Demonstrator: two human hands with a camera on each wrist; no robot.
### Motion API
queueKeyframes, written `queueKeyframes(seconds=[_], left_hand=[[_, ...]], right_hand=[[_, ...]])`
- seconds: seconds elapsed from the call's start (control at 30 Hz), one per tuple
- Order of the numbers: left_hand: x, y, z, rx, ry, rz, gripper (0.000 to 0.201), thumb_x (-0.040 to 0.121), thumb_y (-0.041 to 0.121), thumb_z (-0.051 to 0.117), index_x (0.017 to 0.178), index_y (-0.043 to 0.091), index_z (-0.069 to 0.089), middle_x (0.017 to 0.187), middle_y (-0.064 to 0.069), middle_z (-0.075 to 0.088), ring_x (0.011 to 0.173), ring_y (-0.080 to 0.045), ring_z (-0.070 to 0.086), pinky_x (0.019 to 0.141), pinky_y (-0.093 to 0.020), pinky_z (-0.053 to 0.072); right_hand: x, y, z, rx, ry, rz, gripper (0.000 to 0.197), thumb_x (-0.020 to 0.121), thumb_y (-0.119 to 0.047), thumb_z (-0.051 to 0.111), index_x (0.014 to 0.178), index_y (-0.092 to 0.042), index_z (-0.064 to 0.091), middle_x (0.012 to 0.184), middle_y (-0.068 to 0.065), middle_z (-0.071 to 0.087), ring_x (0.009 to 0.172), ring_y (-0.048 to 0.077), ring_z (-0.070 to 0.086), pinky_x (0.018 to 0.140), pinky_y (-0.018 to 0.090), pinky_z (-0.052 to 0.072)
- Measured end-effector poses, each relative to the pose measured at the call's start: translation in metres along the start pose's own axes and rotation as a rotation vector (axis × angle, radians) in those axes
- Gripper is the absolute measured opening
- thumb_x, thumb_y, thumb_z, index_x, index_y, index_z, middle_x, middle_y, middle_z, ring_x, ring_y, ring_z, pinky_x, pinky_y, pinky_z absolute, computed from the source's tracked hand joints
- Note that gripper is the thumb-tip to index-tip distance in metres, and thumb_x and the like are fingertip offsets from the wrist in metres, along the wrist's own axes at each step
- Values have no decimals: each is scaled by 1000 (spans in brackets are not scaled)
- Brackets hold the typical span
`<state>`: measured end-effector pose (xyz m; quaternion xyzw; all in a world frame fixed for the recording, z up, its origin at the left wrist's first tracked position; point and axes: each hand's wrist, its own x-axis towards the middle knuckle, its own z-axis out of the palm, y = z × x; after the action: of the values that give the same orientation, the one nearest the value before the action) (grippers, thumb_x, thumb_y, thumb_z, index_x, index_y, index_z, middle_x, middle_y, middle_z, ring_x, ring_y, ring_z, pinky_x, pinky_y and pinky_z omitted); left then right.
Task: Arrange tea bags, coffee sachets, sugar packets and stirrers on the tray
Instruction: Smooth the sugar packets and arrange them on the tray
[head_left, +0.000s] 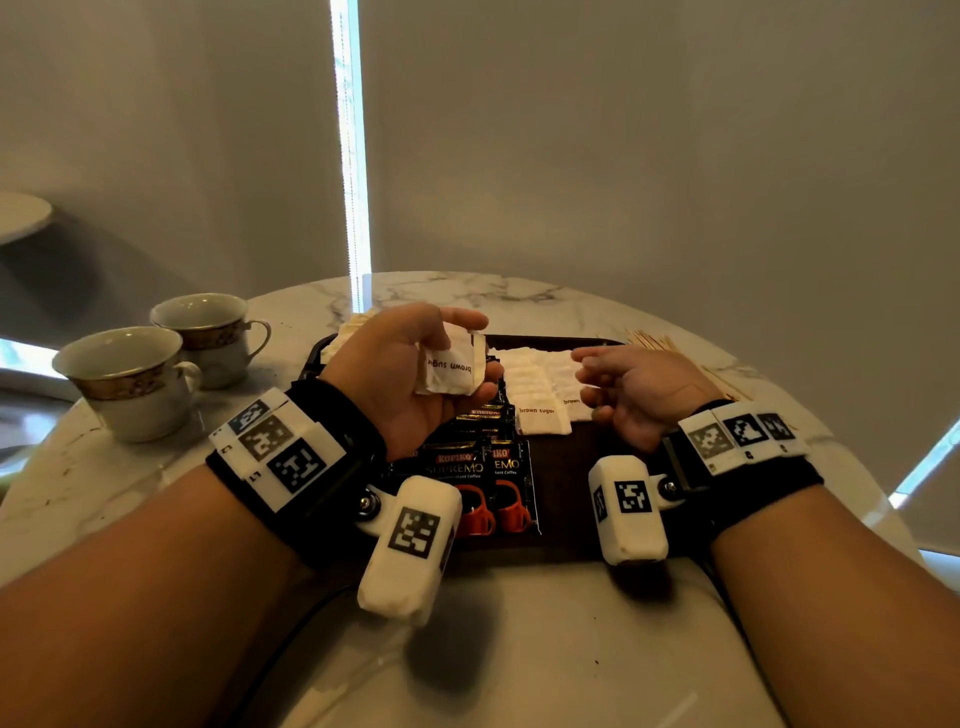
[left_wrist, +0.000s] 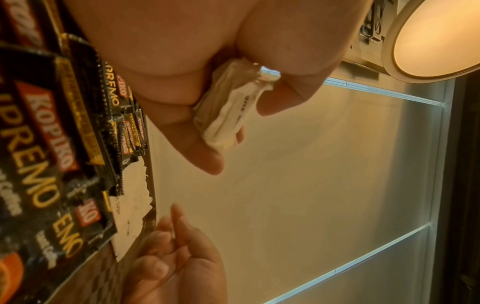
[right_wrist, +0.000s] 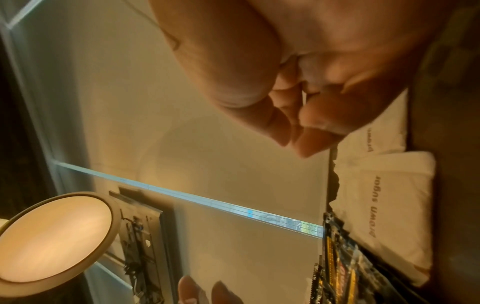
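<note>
White sugar packets (head_left: 449, 369) sit gripped in the left hand (head_left: 410, 374), above the coffee sachets (head_left: 467, 467) on the tray (head_left: 566, 519); right hand (head_left: 639, 389) hovers beside, fingers loosely curled, holding nothing.

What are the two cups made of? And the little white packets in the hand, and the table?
The two cups: probably glazed ceramic, glossy off-white with a patterned gold band under the rim.
The sugar packets that the left hand holds: thin matte paper, creased and printed "brown sugar".
The table: looks like polished marble, white with grey veins and shiny reflections; it may be an imitation.
</note>
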<state>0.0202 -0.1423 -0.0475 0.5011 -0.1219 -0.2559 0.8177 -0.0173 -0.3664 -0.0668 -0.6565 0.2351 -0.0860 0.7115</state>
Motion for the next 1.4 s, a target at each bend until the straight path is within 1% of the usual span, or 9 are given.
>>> queueKeyframes(seconds=[0.17, 0.3, 0.4, 0.5, 0.7, 0.93, 1.1, 1.27, 1.4], left_hand=[[-1, -2, 3, -27, -35, -6, 38, 93, -3, 40, 121, 6, 65, 126, -26, 56, 96, -40, 72, 76, -44, 62], [2, -4, 1, 5, -20, 10, 38, 92, -3, 54, 128, 4, 62, 122, -23, 65, 99, -40, 70, 74, -44, 62], [0, -3, 1, 12, -50, 27, 40, 82, 2, 65, 122, 6, 61, 103, -17, 75, 88, -31, 74, 67, -36, 62], [-1, -2, 3, 21, -62, 54, 48, 69, 10, 70, 116, 9, 62, 92, -13, 75, 77, -24, 74, 59, -30, 61], [0, -5, 3, 37, -59, 58, 46, 68, 12, 72, 112, 10, 59, 105, -17, 70, 79, -24, 73, 55, -29, 58], [1, -4, 0, 16, -79, 38, 20, 93, -7, 53, 100, 11, 54, 117, -22, 65, 85, -32, 75, 58, -34, 62], [2, -4, -1, 47, -57, 52, 28, 91, -11, 49, 100, 12, 61, 114, -20, 69, 88, -35, 74, 53, -33, 58], [3, -4, 1, 95, -36, 29, 30, 91, -11, 47, 105, 10, 62, 110, -21, 70, 77, -27, 70, 52, -29, 54], [3, -4, -1, 97, -4, 9, 27, 89, -7, 45, 91, 14, 63, 98, -13, 64, 64, -21, 67, 44, -26, 45]], right_hand=[[-21, -7, 13, 118, -163, -120, 22, 92, -21, 63, 109, -7, 66, 80, 4, 62, 58, 12, 55, 43, 20, 37], [-37, -8, 27, 87, -337, -184, 45, 75, -28, 70, 112, -4, 62, 78, 5, 64, 58, 14, 56, 46, 22, 39], [-43, -6, 34, 64, -396, -216, 48, 74, -26, 71, 113, 0, 61, 78, 5, 68, 59, 15, 57, 51, 24, 39], [-44, -5, 37, 37, -364, -231, 40, 71, -20, 73, 105, -3, 63, 79, 5, 71, 58, 15, 57, 50, 25, 40], [-45, -6, 39, 41, -295, -241, 9, 87, -6, 67, 94, -5, 61, 71, 3, 69, 55, 15, 58, 47, 25, 38], [-42, -7, 36, 87, -277, -225, 16, 90, -5, 63, 105, -3, 58, 70, 3, 69, 55, 13, 61, 46, 23, 41], [-41, -6, 37, 88, -275, -228, 17, 93, -3, 60, 109, 1, 62, 73, 5, 72, 59, 12, 62, 49, 22, 46], [-38, -6, 36, 130, -225, -245, 22, 94, 1, 55, 115, 5, 62, 76, 9, 73, 59, 13, 63, 52, 25, 46], [-33, -8, 36, 236, -156, -252, 23, 95, 5, 48, 106, 1, 67, 80, 12, 73, 69, 22, 70, 63, 36, 58]])
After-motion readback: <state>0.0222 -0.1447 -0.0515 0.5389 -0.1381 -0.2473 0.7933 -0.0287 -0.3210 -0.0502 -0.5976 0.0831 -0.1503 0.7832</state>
